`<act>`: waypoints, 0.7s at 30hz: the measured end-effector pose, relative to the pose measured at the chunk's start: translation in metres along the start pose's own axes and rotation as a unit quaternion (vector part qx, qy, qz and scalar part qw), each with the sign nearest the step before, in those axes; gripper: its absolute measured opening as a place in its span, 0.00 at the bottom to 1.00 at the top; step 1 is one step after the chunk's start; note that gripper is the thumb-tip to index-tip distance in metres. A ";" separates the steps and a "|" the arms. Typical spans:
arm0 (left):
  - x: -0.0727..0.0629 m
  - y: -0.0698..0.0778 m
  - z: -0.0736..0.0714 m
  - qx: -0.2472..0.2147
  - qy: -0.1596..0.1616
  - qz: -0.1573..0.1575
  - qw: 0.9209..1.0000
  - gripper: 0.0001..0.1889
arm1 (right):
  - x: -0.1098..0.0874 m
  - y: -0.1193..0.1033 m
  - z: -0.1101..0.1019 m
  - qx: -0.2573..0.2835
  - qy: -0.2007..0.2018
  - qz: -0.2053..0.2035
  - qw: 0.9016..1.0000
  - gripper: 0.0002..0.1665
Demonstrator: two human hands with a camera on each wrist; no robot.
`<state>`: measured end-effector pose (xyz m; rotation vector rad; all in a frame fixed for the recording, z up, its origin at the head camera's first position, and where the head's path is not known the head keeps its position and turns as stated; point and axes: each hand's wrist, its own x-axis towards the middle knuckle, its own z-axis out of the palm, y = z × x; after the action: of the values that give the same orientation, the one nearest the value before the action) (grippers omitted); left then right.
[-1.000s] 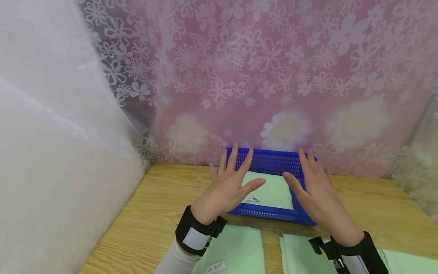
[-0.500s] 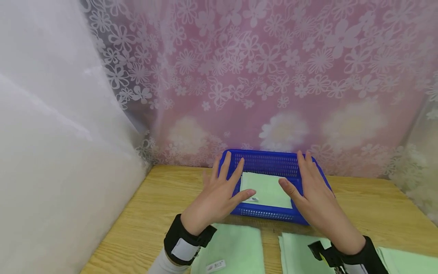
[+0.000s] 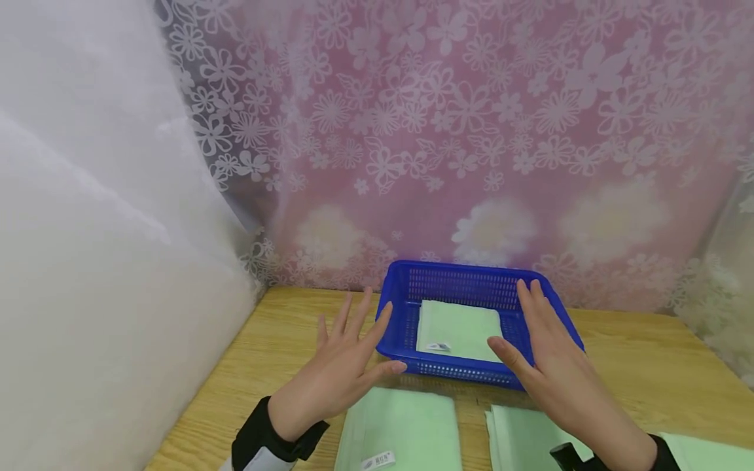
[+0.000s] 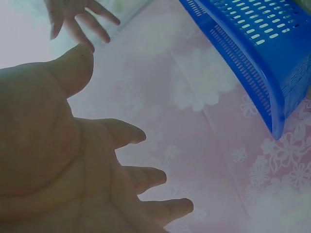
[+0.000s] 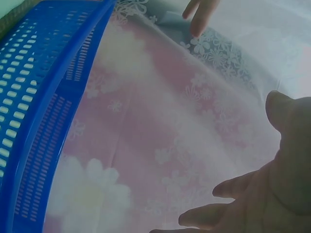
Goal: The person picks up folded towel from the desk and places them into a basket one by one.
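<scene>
1. The blue basket (image 3: 465,286) rests on the wooden surface (image 3: 247,373), close to the flowered sheet (image 3: 377,131) behind. Its long side lies across the person's view, which would make the inside easy to see and reach from the near side.

2. A folded green cloth (image 3: 459,327) lies flat inside the basket, toward the middle of its floor, label (image 3: 438,347) showing at the near left. Folded this small, it fits within the walls without draping over the rim.

3. The left hand (image 3: 336,376) hovers by the basket's left end, fingers spread and thumb out. Its grip is empty; the left wrist view shows it apart from the basket.

4. The right hand (image 3: 556,366) hovers at the basket's right end, fingers extended and thumb apart. This grip is empty too. The two hands flank the basket, a pose that probably keeps both clear of the cloth.

5. Nearer the person, a left cloth (image 3: 406,428), a middle cloth (image 3: 518,438) and a right cloth (image 3: 715,453) lie folded in a row. The gaps between them presumably keep each easy to take singly.
</scene>
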<state>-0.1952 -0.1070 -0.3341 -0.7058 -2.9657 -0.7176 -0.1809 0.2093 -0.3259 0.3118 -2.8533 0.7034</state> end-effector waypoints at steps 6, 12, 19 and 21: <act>-0.011 -0.006 -0.008 -0.001 -0.005 0.008 1.000 0.45 | -0.004 0.010 -0.004 0.021 0.003 -0.012 1.000 0.55; -0.012 -0.008 -0.015 -0.014 -0.010 0.020 1.000 0.45 | -0.006 0.008 -0.001 0.005 -0.012 -0.015 1.000 0.56; -0.017 -0.012 -0.012 -0.032 -0.031 0.011 0.999 0.45 | -0.011 -0.007 0.011 0.017 -0.029 -0.024 0.999 0.57; -0.020 -0.012 -0.011 -0.035 -0.036 0.012 0.999 0.45 | -0.013 -0.010 0.016 0.018 -0.029 -0.033 0.999 0.57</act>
<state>-0.1833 -0.1299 -0.3314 -0.7862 -3.0047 -0.8166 -0.1678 0.1952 -0.3385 0.4354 -2.8726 0.7453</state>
